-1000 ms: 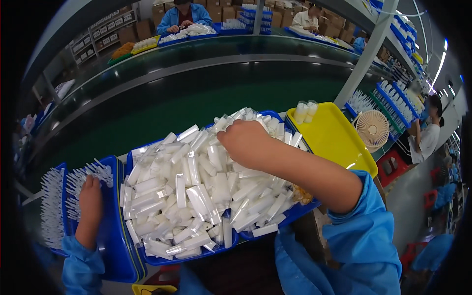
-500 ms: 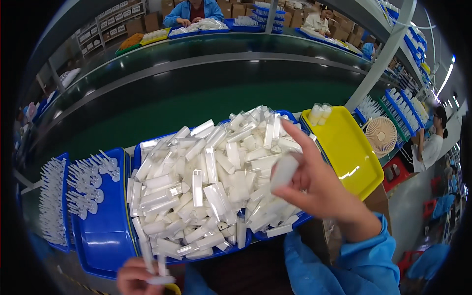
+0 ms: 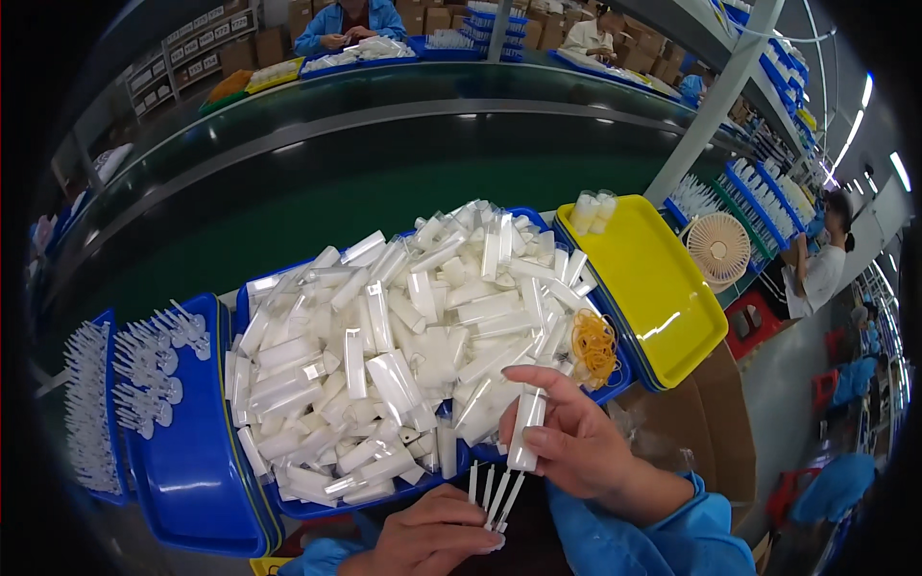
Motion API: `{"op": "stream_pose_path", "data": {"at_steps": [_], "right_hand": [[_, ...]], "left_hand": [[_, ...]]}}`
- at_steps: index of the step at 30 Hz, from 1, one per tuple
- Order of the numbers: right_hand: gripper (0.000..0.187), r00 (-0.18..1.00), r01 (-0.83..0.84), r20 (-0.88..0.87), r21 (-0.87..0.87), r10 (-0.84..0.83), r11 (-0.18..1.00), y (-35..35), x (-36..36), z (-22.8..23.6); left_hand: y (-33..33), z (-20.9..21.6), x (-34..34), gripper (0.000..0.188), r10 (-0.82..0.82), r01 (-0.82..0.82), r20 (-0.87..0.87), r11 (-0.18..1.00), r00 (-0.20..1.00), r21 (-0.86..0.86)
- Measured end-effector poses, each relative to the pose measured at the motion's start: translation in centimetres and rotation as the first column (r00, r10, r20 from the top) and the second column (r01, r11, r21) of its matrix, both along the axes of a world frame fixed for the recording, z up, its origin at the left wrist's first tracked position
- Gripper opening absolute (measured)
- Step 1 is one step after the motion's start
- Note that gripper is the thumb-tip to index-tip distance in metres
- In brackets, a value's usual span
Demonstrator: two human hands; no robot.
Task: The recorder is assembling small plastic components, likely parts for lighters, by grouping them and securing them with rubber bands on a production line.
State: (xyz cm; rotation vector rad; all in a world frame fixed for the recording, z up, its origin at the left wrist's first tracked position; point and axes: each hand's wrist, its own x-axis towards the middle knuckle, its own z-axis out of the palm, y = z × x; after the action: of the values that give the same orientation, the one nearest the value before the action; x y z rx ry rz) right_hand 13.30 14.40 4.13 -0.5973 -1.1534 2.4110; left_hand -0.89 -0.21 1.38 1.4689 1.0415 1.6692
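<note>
Near the lower edge, my left hand (image 3: 427,538) grips a white plastic pronged piece (image 3: 495,504) by its base, several thin white prongs pointing up. Just above it, my right hand (image 3: 581,442) pinches a white block in clear film (image 3: 527,427) between thumb and fingers. The block stands slightly tilted, its lower end at the tip of one prong; whether they touch I cannot tell. Beyond both hands, a heap of similar white film-wrapped blocks (image 3: 384,322) fills blue trays (image 3: 619,384).
Orange rubber bands (image 3: 595,348) lie right of the heap. Further right stands a yellow tray (image 3: 663,288) with small clear-and-white cylinders (image 3: 593,211). At left, a blue tray (image 3: 192,485) holds pronged pieces (image 3: 149,389). Behind runs a green conveyor belt (image 3: 384,178); people sit beyond it.
My right hand has come down toward me with the block, uncovering the rubber bands. My left hand has moved right with the pronged piece, and the two now meet. The whole view has shifted slightly.
</note>
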Motion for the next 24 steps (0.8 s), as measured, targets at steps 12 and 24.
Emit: {"op": "stream_pose_path", "data": {"at_steps": [12,24], "right_hand": [[0.069,0.999,0.031,0.030,0.132,-0.036,0.991,0.3,1.1,-0.8],[0.051,0.981,-0.192,0.117,0.599,0.152,0.778,-1.3,3.0,-1.3]], "left_hand": [[0.5,-0.4,0.5,0.009,0.019,-0.020,-0.027,1.000,0.999,-0.015],[0.0,-1.9,0.8,0.017,0.009,-0.007,-0.075,1.000,0.997,0.017]]}}
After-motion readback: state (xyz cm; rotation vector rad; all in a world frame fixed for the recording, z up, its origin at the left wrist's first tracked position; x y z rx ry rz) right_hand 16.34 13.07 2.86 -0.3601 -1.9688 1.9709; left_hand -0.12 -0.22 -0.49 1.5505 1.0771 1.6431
